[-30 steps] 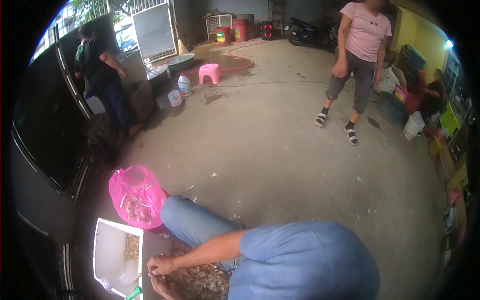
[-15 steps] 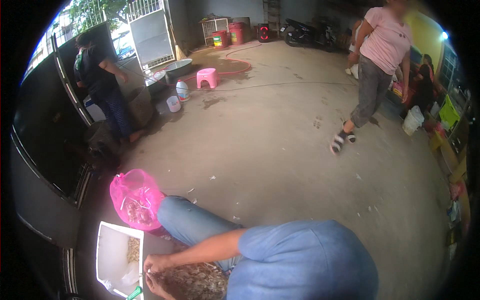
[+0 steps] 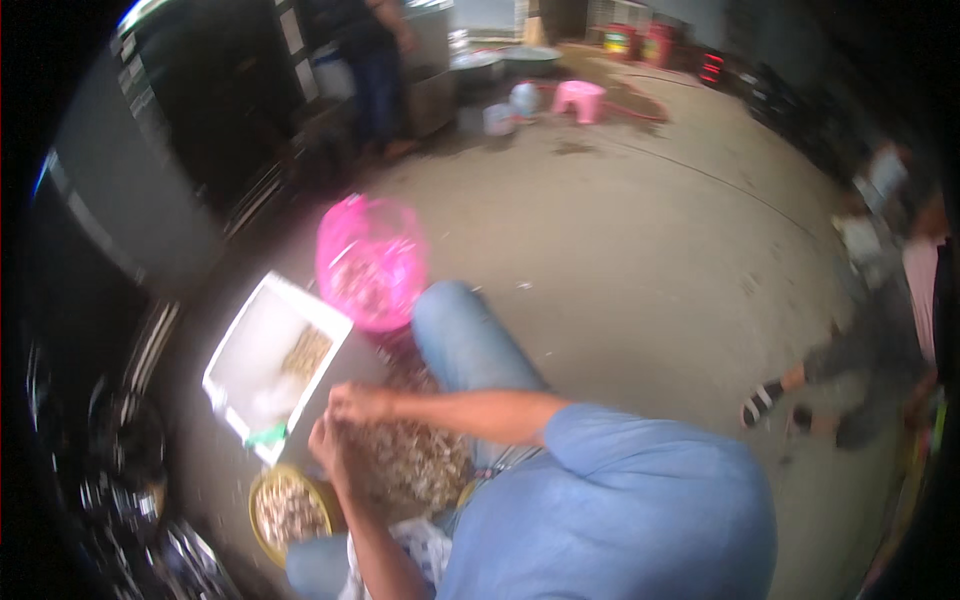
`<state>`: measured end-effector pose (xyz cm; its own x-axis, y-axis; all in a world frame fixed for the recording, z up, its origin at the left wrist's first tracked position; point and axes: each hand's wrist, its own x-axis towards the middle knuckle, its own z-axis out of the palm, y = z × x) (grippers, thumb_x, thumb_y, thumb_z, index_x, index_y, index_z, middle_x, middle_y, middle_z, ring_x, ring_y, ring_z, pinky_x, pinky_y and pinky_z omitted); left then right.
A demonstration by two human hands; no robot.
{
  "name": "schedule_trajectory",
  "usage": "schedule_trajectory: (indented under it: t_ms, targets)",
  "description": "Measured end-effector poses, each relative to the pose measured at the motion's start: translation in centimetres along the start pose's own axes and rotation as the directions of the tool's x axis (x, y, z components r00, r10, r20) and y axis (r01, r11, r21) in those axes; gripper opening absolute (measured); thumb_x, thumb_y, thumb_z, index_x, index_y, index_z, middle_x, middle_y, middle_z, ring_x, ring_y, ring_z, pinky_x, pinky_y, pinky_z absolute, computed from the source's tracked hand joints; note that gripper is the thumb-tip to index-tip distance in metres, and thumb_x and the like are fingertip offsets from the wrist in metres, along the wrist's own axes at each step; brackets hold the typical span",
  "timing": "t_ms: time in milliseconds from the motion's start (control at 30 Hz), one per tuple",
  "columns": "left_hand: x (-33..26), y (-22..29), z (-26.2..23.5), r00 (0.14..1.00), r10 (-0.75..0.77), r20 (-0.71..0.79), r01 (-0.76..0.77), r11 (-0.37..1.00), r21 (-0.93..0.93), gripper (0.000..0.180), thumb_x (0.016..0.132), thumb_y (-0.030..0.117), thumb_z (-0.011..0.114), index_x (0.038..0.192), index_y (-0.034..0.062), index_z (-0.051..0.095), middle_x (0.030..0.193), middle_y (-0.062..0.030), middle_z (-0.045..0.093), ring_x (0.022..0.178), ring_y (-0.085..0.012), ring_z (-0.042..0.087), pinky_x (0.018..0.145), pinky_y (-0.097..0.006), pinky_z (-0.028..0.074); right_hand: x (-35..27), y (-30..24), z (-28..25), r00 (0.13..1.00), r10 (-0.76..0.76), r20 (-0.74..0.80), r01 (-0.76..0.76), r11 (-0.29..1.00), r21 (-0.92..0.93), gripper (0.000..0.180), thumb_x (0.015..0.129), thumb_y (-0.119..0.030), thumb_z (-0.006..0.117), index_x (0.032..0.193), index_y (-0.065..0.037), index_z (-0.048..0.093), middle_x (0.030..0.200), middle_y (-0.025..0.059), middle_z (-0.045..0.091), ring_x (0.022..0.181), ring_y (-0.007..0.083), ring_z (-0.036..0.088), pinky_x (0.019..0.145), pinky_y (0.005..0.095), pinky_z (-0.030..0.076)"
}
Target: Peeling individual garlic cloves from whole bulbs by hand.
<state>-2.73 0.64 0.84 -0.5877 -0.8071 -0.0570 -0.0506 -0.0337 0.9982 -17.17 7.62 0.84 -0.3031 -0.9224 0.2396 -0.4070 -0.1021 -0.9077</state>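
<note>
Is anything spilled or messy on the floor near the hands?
Nothing looks spilled. The small brownish bits lie in a heap under the two hands, and more sit inside the pink bag, the white tray and the yellow-rimmed bowl. The picture is blurred, so tiny stray bits on the concrete floor could be missed.

Probably an open yard or work shed by a house: bare concrete floor (image 3: 640, 250), a pink stool (image 3: 580, 98), buckets (image 3: 510, 108), a white tray (image 3: 270, 360) and pink bag (image 3: 370, 262) of sorted bits, people working low.
</note>
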Motion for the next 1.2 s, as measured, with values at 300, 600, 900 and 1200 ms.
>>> schedule_trajectory:
  t_ms: [300, 600, 900, 1200]
  targets:
    - [-0.9, -0.4, -1.3, 0.996, 0.065, -0.06, -0.061, 0.996, 0.062, 0.029, 0.105, 0.022, 0.056, 0.088, -0.0006, 0.064, 0.073, 0.0013, 0.055, 0.068, -0.0067, 0.049, 0.06, -0.026, 0.042, 0.9, -0.8, 0.4, 0.98, 0.088, 0.177, -0.102, 0.992, 0.074, 0.016, 0.091, -0.008, 0.066, 0.103, 0.003, 0.064, 0.085, 0.0118, 0.069, 0.078, 0.0173, 0.066, 0.067, 0.0336, 0.055]
    - [1.1, -3.6, -1.1, 0.987, 0.141, -0.077, -0.123, 0.97, 0.209, 0.028, 0.106, 0.024, 0.054, 0.089, 0.0021, 0.059, 0.076, -0.0004, 0.053, 0.071, -0.0092, 0.047, 0.062, -0.029, 0.043, 1.6, 2.0, 1.0, 0.983, -0.023, 0.18, 0.054, 0.984, -0.172, 0.024, 0.093, -0.019, 0.057, 0.095, 0.005, 0.061, 0.086, 0.0248, 0.066, 0.081, 0.0338, 0.066, 0.073, 0.0441, 0.052]
    - [0.5, -3.3, -0.8, 0.97, 0.086, -0.227, -0.08, 0.996, 0.035, 0.028, 0.103, 0.025, 0.056, 0.081, 0.0091, 0.054, 0.072, 0.0061, 0.043, 0.064, -0.0043, 0.041, 0.051, -0.024, 0.036, 1.4, 2.1, 3.2, 0.983, 0.024, 0.182, -0.074, 0.96, 0.27, 0.027, 0.096, -0.019, 0.054, 0.08, 0.002, 0.052, 0.07, 0.0025, 0.044, 0.068, 0.0125, 0.044, 0.06, 0.0347, 0.042]
    - [-0.2, -1.3, -0.3, 0.884, 0.143, -0.445, -0.116, 0.989, 0.088, 0.032, 0.098, 0.014, 0.051, 0.07, 0.0007, 0.046, 0.063, -0.0015, 0.043, 0.062, -0.0088, 0.039, 0.054, -0.034, 0.036, 1.1, -1.0, 4.6, 0.963, 0.19, 0.19, -0.261, 0.831, 0.492, 0.028, 0.098, -0.013, 0.049, 0.072, -0.005, 0.048, 0.07, -0.0049, 0.042, 0.067, 0.0057, 0.038, 0.055, 0.0286, 0.036]
